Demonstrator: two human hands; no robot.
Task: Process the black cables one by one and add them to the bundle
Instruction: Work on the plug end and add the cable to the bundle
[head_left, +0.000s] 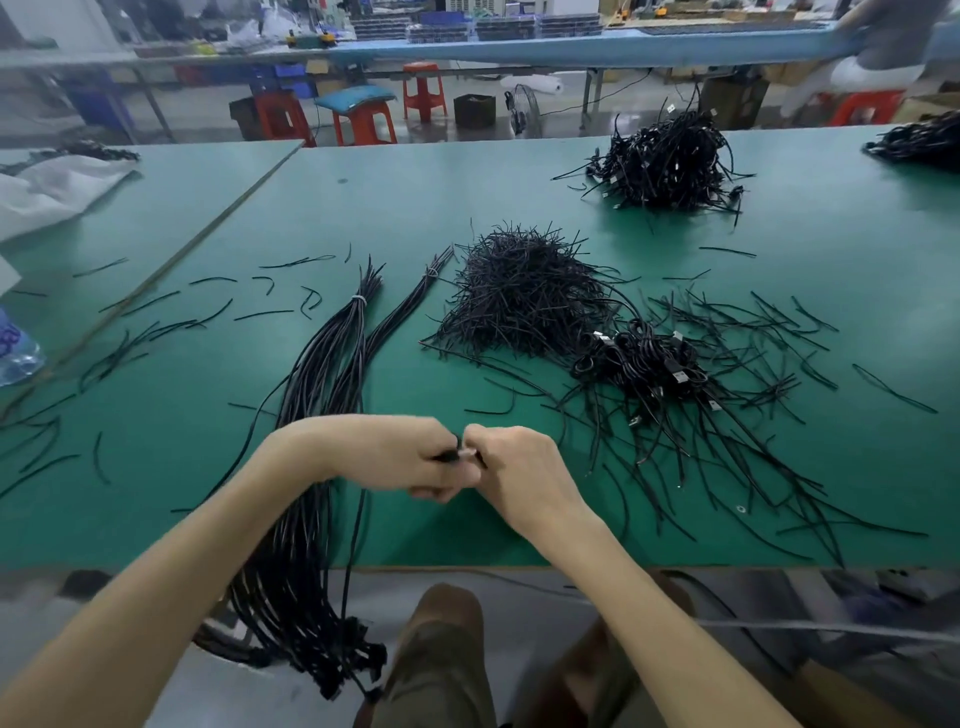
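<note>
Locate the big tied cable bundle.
Head view: the big tied cable bundle lies left of centre on the green table, running under the left hand and over the near edge.

The left hand and right hand meet knuckle to knuckle above the green table, both pinching one black cable at their fingertips. Just left of the fingers, under the left wrist, the tied bundle hangs off the table edge. Beyond the fingers lies a heap of short black ties, and coiled USB cables lie beyond and to the right.
</note>
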